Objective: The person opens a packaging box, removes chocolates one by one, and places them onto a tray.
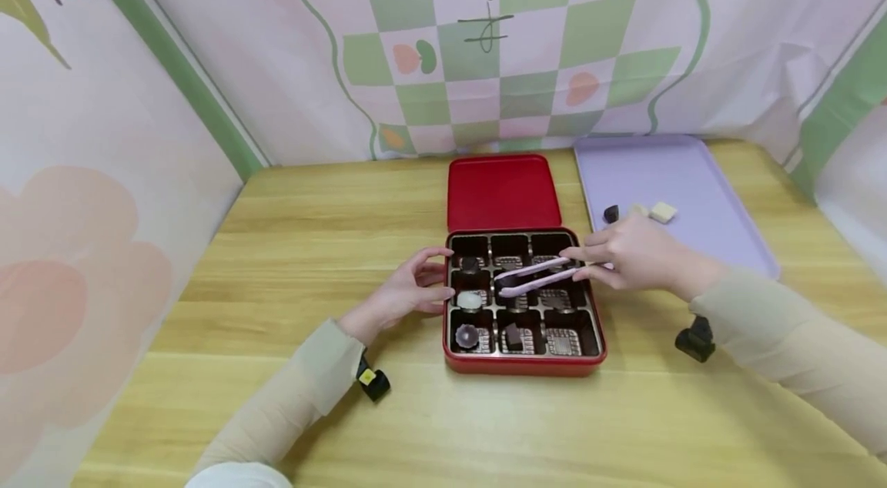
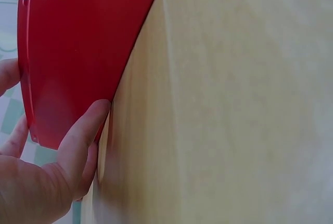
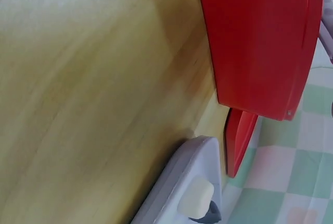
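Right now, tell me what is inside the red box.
The red box holds a nine-cell tray. Chocolates sit in the left column: dark, white, round dark; another lies bottom centre. The pink tongs and right hand cover the middle row.

1. You can read handwritten dark-green script on the checked backdrop cloth (image 1: 485, 34) behind the desk's far edge. It runs sideways up the cloth and reads "Happ"; its top is cut off by the picture's edge.
2. On the left wall panel (image 1: 104, 165), by the upper left corner of the head view, you see reddish-brown letters "Ro"; the rest is too faint to read.
3. Neither wrist view shows you any writing.
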A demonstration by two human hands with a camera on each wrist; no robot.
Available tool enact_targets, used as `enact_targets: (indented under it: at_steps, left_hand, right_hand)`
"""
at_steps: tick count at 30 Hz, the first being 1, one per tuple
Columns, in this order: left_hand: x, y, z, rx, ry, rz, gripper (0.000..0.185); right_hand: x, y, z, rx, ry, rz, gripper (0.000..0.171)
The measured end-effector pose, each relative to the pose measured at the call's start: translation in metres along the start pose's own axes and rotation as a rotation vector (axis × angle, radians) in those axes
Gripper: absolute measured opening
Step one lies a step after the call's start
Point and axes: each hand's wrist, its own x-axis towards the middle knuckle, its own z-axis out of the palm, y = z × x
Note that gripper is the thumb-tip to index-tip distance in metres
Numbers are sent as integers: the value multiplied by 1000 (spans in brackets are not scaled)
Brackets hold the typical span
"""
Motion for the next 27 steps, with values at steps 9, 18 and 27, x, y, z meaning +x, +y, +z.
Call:
enact_targets:
  at_steps: [9,18,27]
  left_hand:
    - [1,-1,1,-2,0,-6,64]
    - [2,-2,1,9,-1,-9,64]
    - [2,-1,-1,8,11,-13,64]
  right_hand:
    - [-10,4,-1,46,33,58,57]
    - [-23,6,-8,8,46,128,59]
    - [-45,14,-24,-31,50,221,69]
